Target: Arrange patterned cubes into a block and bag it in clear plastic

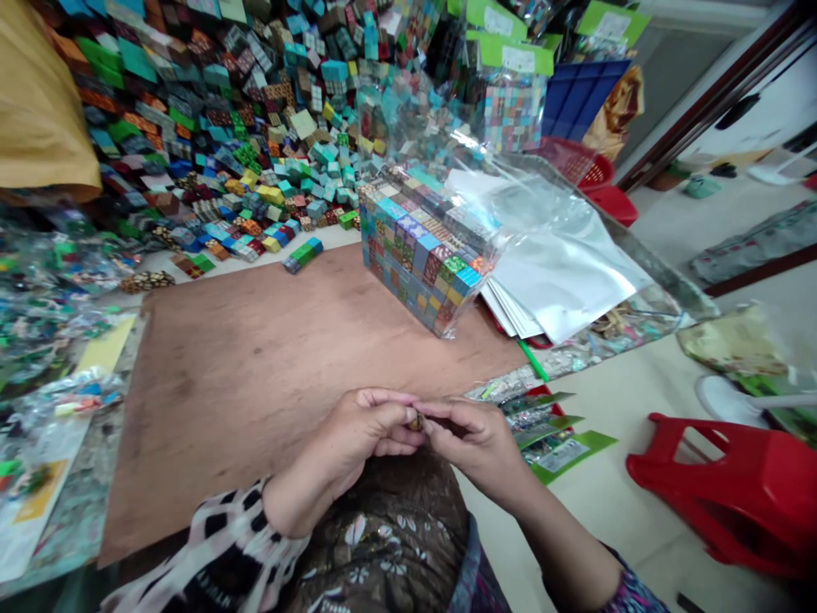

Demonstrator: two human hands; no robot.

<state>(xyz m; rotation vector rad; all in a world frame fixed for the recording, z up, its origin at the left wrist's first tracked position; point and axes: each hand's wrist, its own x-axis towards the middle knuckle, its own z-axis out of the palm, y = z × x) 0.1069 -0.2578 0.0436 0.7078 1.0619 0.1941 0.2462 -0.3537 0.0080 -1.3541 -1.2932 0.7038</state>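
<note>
My left hand (pixel 348 447) and my right hand (pixel 476 443) meet over my lap at the front edge of a brown board (pixel 255 366). Both pinch one small brownish thing (pixel 417 421) between their fingertips; it is too small to name. Beyond them on the board stands a clear plastic bag packed with patterned colored cubes (pixel 425 251). A short green and blue bar of cubes (pixel 304 254) lies alone on the board farther back.
A big heap of loose colored cubes (pixel 255 111) fills the back. A stack of clear plastic bags (pixel 555 264) lies to the right of the packed bag. Green-labelled packets (pixel 555 443) lie on the floor near a red plastic stool (pixel 734 485). Filled packets hang at the top right.
</note>
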